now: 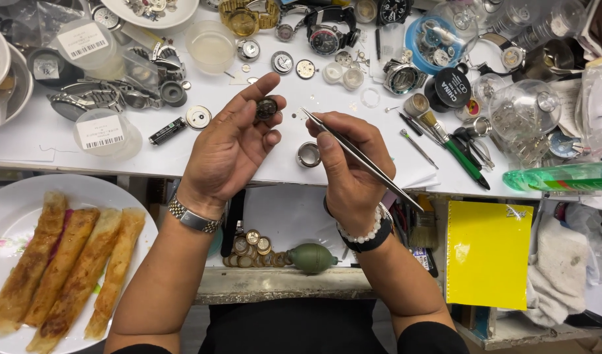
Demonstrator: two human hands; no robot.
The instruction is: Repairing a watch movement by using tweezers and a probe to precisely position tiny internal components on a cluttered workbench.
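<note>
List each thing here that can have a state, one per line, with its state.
left hand: pinching a small round watch movement
right hand: gripping tweezers, tips closed
metal ring: lying flat on the white bench
plate: holding four fried rolls
yellow pad: closed

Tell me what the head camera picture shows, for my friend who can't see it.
A person's left hand pinches a small round watch part while the right hand holds thin metal tweezers near it, above a cluttered white workbench. A plate of fried rolls sits lower left.
</note>
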